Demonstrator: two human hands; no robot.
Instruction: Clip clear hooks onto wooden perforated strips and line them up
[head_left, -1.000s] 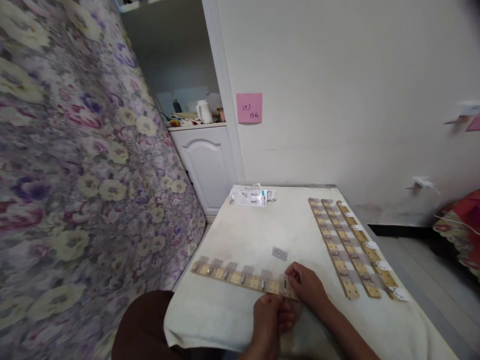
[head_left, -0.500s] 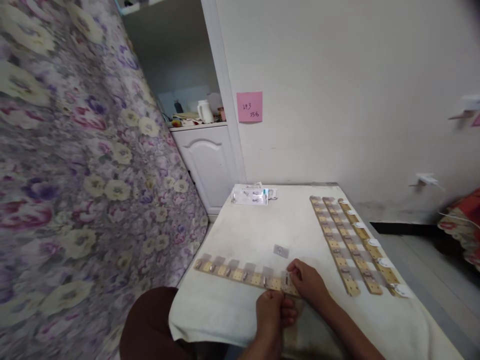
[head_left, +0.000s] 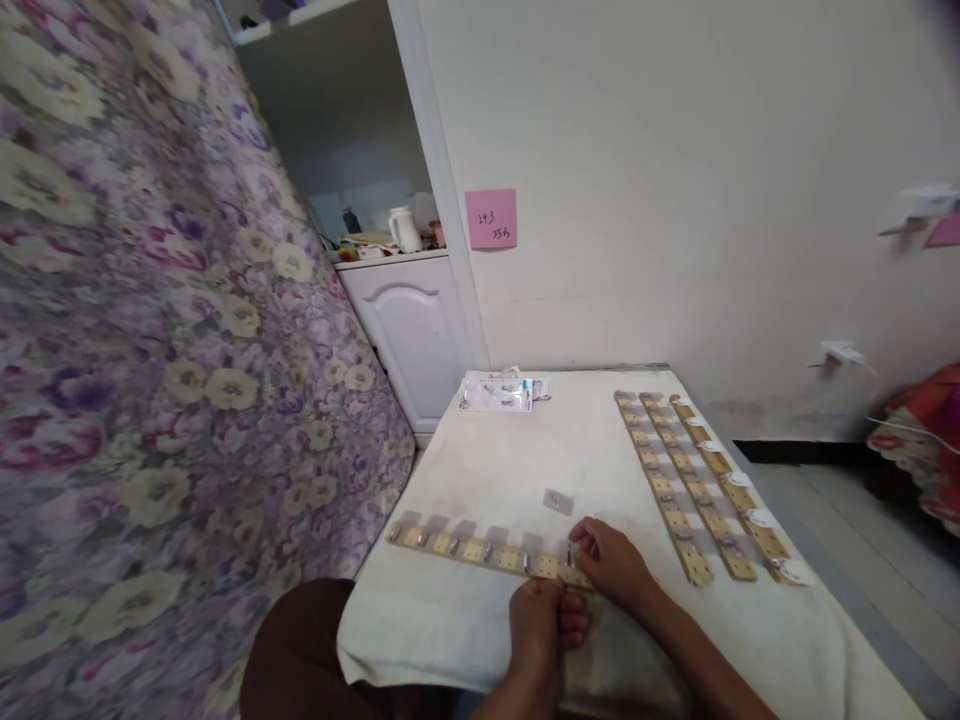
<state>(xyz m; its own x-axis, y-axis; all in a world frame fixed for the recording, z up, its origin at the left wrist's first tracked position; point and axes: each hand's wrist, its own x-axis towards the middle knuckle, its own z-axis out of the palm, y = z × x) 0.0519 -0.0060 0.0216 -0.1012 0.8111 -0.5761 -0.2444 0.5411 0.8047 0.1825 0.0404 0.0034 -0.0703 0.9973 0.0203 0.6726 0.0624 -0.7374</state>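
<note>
A tan wooden strip with small holes [head_left: 472, 549] lies across the near part of the table. Small clear plastic packets [head_left: 465, 531], each with a little metal piece, are set along it at intervals. My left hand [head_left: 541, 622] is closed at the strip's near edge, gripping it toward its right end. My right hand [head_left: 613, 562] is closed with fingertips pinched on the packet at that end; the fingers partly hide it. Just beyond the hands, a loose clear packet with a small metal piece [head_left: 558, 501] lies flat on the cloth.
Three similar strips [head_left: 699, 574] lie side by side on the right; the outermost carries white pieces [head_left: 762, 518]. Flat packaging with pictures [head_left: 496, 394] rests at the back left of the white-covered table [head_left: 420, 625]. A floral curtain [head_left: 187, 400] hangs left.
The view has shifted slightly. Both hands stay at the strip's right end, with little visible movement of the fingers.
</note>
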